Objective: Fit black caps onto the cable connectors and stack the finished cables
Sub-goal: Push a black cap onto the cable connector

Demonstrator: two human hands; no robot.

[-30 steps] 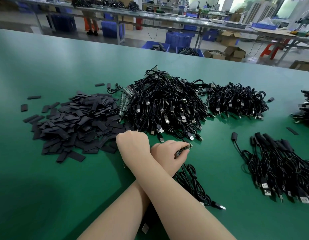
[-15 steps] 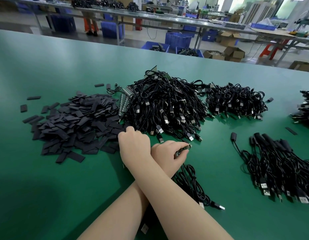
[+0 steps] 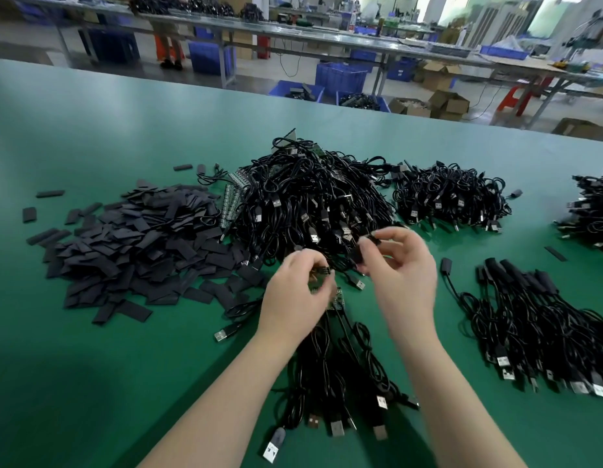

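The left hand (image 3: 295,295) pinches a cable connector (image 3: 322,270), a small green board end, while several cables (image 3: 330,366) trail from under it toward the near edge of the green surface (image 3: 90,383). The right hand (image 3: 399,268) holds a black cap (image 3: 359,256) between thumb and fingers, raised just beside the connector but not yet on it. The cap looks light, soft and flattened, so it probably needs a squeeze on its edges to open its mouth before sliding on; the connector seems stiff and a little fragile, best held by its sides near the cord. The cords are limp and tangle easily. A heap of loose caps (image 3: 134,251) lies toward the left edge, a big heap of uncapped cables (image 3: 310,201) sits in the middle just beyond the hands, a smaller one (image 3: 452,197) lies further right, and finished cables (image 3: 543,319) lie by the right edge. Stray plugs from the middle heap crowd the hands.
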